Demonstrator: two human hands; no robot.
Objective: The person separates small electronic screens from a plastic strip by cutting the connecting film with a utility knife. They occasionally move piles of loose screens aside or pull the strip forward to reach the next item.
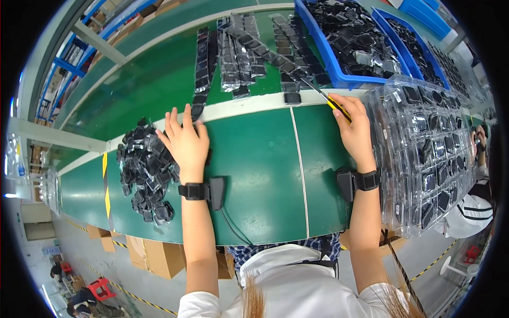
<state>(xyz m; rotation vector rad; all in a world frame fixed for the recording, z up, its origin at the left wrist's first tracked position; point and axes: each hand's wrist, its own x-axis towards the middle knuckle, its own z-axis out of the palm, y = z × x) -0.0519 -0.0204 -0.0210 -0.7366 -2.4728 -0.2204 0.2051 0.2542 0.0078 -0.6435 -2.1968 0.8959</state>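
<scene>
Holding slim, metal-tipped tool [331, 101]

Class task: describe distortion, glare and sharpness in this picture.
Head view: fisheye curvature bows the white ledge and black fills the corners; same view, highlights streak the clear trays; there too, the left hand and right hand look fairly sharp.

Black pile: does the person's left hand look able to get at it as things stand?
Probably yes. The left hand is spread right at the edge of the black pile, seemingly grasping nothing, and no barrier shows between them.
</scene>
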